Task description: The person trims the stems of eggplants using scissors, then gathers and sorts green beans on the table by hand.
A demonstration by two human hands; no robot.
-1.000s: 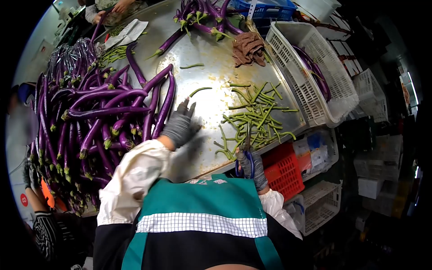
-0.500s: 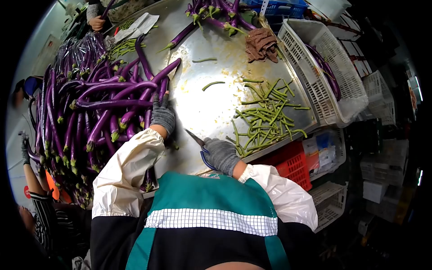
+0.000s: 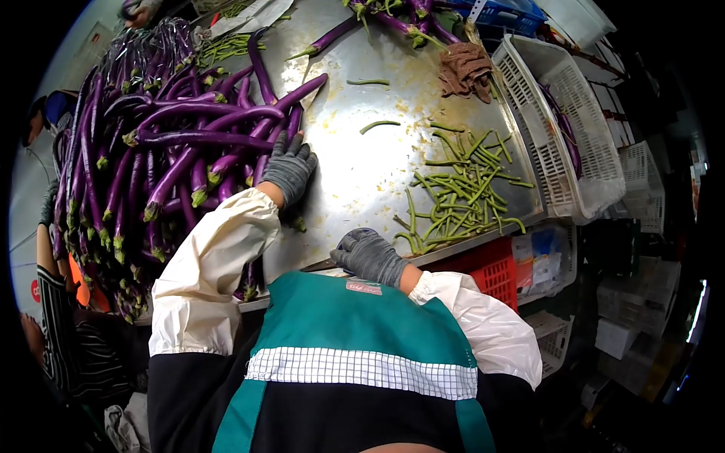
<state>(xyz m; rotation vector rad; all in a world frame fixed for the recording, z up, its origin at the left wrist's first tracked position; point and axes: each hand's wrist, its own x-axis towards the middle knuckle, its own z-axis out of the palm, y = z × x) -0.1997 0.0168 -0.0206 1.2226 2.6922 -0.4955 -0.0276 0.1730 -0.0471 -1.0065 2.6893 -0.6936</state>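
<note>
My left hand (image 3: 288, 170), in a grey glove, rests at the right edge of a big heap of purple eggplants (image 3: 204, 140). Its fingers are spread and touch the nearest eggplants without closing round one. Near the table's front edge, my right hand (image 3: 370, 255), also gloved, is curled closed round scissors. A bit of their dark blue handle shows at the top of the hand; the blades are hidden. Trimmed green beans (image 3: 461, 196) lie in a loose pile to the right of that hand.
The metal table (image 3: 340, 166) has two stray beans and yellowish scraps on it. More eggplants (image 3: 393, 19) and a brown cloth (image 3: 464, 70) lie at the back. A white crate (image 3: 559, 136) stands right; a red basket (image 3: 495, 281) sits below the edge. Another person's arm (image 3: 47, 245) shows at left.
My right hand has turned, so the scissors' pointed blade, visible earlier, is out of sight. The view has shifted slightly. My left hand stays by the eggplants with fingers a little more spread.
</note>
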